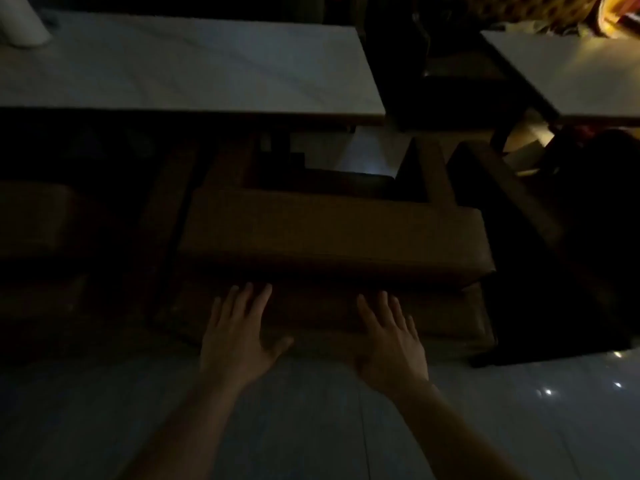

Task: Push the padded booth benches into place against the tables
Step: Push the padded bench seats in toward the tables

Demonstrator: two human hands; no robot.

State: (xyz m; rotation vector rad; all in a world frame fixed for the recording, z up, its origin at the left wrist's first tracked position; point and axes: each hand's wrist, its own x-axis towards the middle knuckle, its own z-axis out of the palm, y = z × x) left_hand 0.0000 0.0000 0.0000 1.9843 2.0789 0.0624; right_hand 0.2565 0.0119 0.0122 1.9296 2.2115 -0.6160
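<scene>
Dim room: left hand [235,336] and right hand [393,341], fingers spread, lie flat against a brown padded bench [329,237] facing a white table [194,67].

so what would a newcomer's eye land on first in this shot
Two bare hands low in the middle: the left hand and right hand, fingers spread, lie flat against the back of a brown padded booth bench. Beyond the bench, a pale tabletop stands out from the dark room, and a second table shows at upper right.

There are no words, numbers or signs to read anywhere in this dark, blurry room.
</scene>
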